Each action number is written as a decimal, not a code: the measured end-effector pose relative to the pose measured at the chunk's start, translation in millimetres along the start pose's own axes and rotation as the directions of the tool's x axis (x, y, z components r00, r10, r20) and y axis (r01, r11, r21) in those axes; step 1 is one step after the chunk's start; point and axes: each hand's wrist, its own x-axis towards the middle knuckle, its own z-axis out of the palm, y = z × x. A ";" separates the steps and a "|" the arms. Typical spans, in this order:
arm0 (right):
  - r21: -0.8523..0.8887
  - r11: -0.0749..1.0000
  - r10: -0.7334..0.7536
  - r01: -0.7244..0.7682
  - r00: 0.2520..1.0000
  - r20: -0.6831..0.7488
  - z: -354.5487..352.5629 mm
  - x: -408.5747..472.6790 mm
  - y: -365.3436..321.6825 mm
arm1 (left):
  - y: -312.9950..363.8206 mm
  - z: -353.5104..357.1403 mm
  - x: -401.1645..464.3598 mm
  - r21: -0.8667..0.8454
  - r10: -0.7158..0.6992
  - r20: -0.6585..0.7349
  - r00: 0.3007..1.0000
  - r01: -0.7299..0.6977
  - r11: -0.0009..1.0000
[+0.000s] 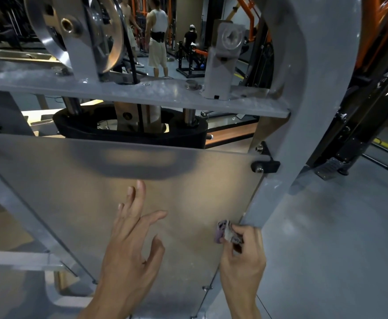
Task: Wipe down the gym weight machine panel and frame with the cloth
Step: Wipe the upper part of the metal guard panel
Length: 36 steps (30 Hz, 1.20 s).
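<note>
Cloth [225, 231], wadded small and purplish, sits pinched in the curled fingers of the right hand [243, 254] at the right edge of the brushed metal panel [78, 194], just where the panel meets the grey curved frame [303, 139]; the tight bunching looks meant to work the seam between the two. The left hand [131, 245] hovers over or rests on the panel's middle with fingers straight and spread, holding nothing, probably bracing; whether it touches cannot be told. The panel is dull and reflective, bolted at a black bracket [265, 165]. Above it run a grey crossbar [119, 93] and a pulley wheel [78, 31]. Beyond, people stand among orange racks on a grey gym floor [340, 238].
</note>
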 end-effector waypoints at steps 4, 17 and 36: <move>0.113 0.986 -0.117 0.126 0.990 -0.081 -6.0 21.9 -27.9 | -0.1 -1.4 -0.6 0.009 -0.009 0.009 1.000 0.009 1.000; 0.063 0.998 -0.024 0.027 0.999 -0.047 -6.6 8.4 -11.1 | 1.9 -1.5 -1.3 -0.002 -0.016 0.011 1.000 0.016 1.000; 0.091 0.993 -0.062 0.069 0.995 -0.077 -13.2 15.2 -10.0 | 4.9 -0.4 -2.0 -0.004 -0.029 0.014 0.999 0.030 1.000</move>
